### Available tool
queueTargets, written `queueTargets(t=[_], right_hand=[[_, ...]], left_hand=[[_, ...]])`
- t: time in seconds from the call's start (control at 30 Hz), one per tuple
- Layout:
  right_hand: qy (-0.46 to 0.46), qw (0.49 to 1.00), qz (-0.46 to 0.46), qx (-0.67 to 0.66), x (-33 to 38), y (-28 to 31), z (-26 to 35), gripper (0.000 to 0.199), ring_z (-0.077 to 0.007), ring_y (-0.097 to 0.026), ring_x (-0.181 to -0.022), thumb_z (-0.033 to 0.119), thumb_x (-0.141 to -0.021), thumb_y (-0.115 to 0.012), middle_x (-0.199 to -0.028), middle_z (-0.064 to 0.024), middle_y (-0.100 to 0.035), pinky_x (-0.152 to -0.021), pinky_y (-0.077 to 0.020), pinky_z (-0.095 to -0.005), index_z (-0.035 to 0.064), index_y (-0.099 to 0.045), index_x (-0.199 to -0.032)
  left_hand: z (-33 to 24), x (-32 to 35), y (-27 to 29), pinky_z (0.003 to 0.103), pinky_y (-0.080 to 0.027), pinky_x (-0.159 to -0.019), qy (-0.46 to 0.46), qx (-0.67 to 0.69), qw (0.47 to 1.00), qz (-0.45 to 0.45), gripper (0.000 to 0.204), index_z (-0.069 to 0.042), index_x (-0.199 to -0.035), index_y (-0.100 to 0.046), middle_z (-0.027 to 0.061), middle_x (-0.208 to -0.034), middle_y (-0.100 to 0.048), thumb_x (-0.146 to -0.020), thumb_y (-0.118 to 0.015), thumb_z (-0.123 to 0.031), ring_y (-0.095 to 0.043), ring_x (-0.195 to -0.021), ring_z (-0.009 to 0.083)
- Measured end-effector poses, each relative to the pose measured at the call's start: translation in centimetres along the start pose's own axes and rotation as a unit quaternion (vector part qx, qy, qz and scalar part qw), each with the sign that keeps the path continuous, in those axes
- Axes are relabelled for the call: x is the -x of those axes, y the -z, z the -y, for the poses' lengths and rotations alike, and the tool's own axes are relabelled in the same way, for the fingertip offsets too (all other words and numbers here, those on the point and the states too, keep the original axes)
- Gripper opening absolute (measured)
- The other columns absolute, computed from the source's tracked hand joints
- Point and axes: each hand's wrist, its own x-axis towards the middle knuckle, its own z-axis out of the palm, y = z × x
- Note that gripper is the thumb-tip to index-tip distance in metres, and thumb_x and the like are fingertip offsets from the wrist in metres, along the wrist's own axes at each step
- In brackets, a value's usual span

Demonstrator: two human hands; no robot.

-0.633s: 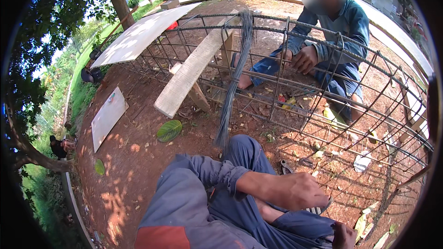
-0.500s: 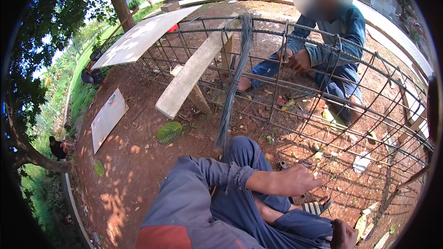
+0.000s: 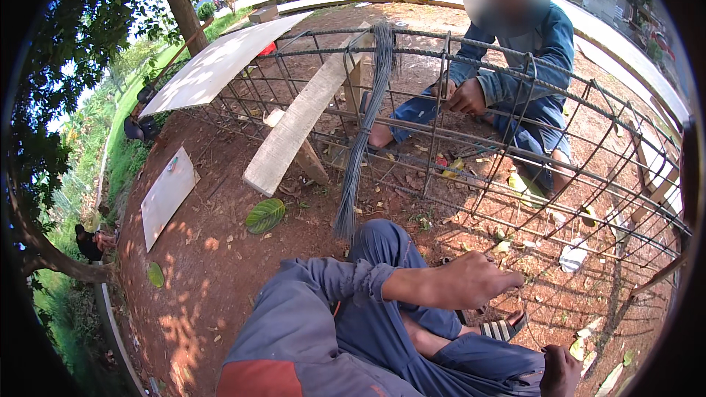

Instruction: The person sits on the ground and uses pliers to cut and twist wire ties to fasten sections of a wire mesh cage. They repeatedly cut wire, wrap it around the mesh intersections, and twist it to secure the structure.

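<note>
I sit on the red earth beside a long rebar cage [image 3: 588,176] of rusty bars. My left hand [image 3: 474,281] reaches across my knees from a grey-blue sleeve, its fingers pinched together at a low bar of the cage [image 3: 540,287]. Only part of my right hand [image 3: 562,371] shows at the lower edge, dark and by my trouser leg. A bundle of thin grey tie wires [image 3: 364,132] hangs over the cage's top bar down to my knee. Opposite me a co-worker in a blue jacket [image 3: 529,66] crouches with both hands [image 3: 460,94] on the bars.
A wooden plank [image 3: 294,129] leans through the cage. A large pale board [image 3: 213,66] rests on its far end, and a smaller board [image 3: 168,195] lies on the ground at left. A tree trunk [image 3: 180,0] stands behind. Leaves and scraps litter the soil. My sandalled foot [image 3: 504,327] is under the hand.
My left hand has lifted slightly and moved toward the cage bar. The co-worker's hands stay on the bars.
</note>
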Motion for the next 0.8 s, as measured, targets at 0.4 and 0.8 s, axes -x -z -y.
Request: queueTargets(t=[0.4, 0.8], right_hand=[[0.012, 0.995, -0.081, 0.05, 3.4, -4.3, -7.2, 0.004, -0.025, -0.063, -0.054, 0.007, -0.092, -0.07, -0.063, -0.0094, -0.062, -0.05, -0.0462, -0.0369, 0.0046, -0.068, -0.094], [0.036, 0.999, -0.028, 0.008, 3.4, -6.7, -9.7, 0.017, -0.0273, -0.067, -0.057, 0.012, -0.087, -0.068, -0.071, -0.0074, -0.066, -0.048, -0.0514, -0.0388, 0.0082, -0.065, -0.103]], left_hand=[[-1.9, 1.7, 1.4, 0.045, -0.051, -0.056, -0.124, 0.224, 0.934, 0.248, 0.014, -0.004, -0.103, -0.061, 0.0133, -0.069, -0.064, -0.1, -0.062, -0.018, -0.068, -0.065, 0.0342], [-3.4, -0.1, -1.3, 0.048, -0.046, -0.053, -0.073, 0.295, 0.851, 0.429, 0.02, -0.011, -0.119, -0.062, 0.0164, -0.06, -0.058, -0.101, -0.057, -0.015, -0.061, -0.059, 0.0411]])
